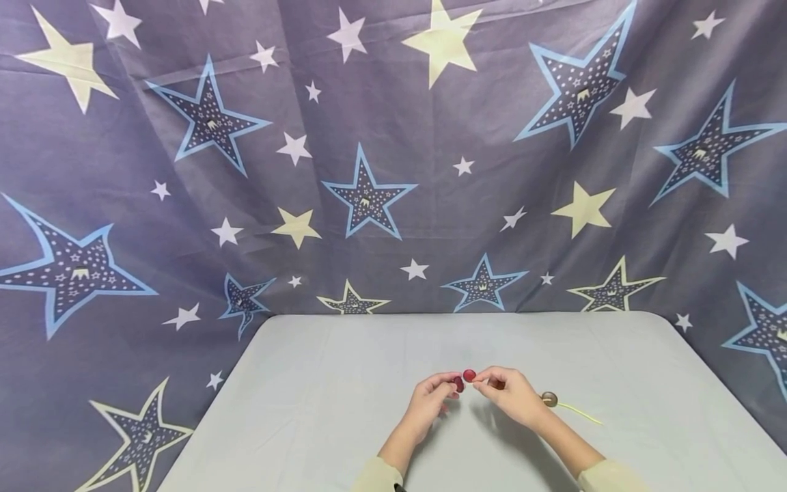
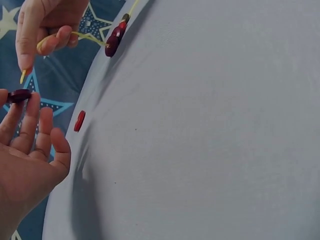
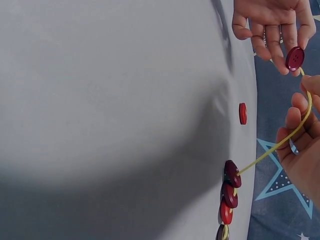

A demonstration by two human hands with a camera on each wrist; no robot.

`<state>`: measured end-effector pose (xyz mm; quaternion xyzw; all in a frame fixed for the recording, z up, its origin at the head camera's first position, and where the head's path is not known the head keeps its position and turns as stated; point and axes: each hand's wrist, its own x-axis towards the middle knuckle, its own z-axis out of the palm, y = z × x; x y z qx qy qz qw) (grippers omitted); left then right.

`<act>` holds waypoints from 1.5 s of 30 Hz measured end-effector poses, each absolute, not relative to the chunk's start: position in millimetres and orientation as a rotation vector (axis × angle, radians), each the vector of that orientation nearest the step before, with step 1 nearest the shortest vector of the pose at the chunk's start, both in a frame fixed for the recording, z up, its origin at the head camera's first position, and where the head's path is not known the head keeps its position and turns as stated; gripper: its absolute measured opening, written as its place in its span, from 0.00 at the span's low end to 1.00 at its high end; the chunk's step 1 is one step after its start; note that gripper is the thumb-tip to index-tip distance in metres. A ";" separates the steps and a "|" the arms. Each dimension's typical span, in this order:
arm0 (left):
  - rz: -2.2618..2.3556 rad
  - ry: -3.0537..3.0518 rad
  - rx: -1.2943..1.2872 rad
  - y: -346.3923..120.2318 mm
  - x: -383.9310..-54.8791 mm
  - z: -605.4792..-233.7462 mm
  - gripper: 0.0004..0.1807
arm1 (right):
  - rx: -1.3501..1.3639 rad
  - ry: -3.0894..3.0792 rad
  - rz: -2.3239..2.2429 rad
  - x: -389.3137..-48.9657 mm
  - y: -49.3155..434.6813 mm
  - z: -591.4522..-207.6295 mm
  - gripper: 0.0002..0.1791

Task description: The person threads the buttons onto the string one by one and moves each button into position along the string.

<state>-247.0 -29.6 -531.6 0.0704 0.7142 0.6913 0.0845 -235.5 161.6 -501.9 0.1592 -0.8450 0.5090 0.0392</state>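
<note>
My left hand (image 1: 427,403) pinches a dark red button (image 3: 295,58) with several holes between thumb and fingertips. Facing it, my right hand (image 1: 516,396) pinches a yellow cord (image 3: 270,150) near its end. In the left wrist view the short cord tip (image 2: 22,77) points at the button, just above its edge. From the right hand the cord runs across the fingers down to a row of threaded buttons (image 3: 232,175), dark red, red and brown, on the table. One loose red button (image 2: 79,121) lies on the table beyond the hands.
The light grey tabletop (image 1: 320,396) spreads out around both hands. To the right of the right hand lie a brown button (image 1: 549,398) and the cord's yellow tail (image 1: 581,413). Behind the table hangs a dark curtain (image 1: 381,123) patterned with stars.
</note>
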 end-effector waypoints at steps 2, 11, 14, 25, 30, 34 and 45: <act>2.069 2.124 0.220 -29.4 -246.9 -533.1 0.17 | 0.486 -2.597 1.548 -237.0 160.6 -503.6 0.08; 2.055 2.126 0.232 -27.4 -246.2 -534.3 0.17 | 0.484 -2.605 1.529 -238.3 157.6 -504.4 0.06; 2.053 2.128 0.228 -26.4 -246.3 -533.8 0.16 | 0.494 -2.599 1.524 -237.3 157.0 -503.0 0.06; 2.067 2.132 0.217 -23.2 -245.2 -531.4 0.16 | 0.512 -2.580 1.507 -237.4 156.9 -502.1 0.05; 2.075 2.149 0.236 -22.4 -244.1 -527.7 0.16 | 0.520 -2.574 1.526 -237.1 155.9 -500.4 0.06; 2.086 2.155 0.298 -22.6 -236.3 -515.7 0.17 | 0.526 -2.567 1.545 -236.8 155.8 -500.8 0.06; 2.074 2.203 0.369 -23.2 -226.8 -503.4 0.18 | 0.551 -2.579 1.556 -232.5 153.1 -495.1 0.04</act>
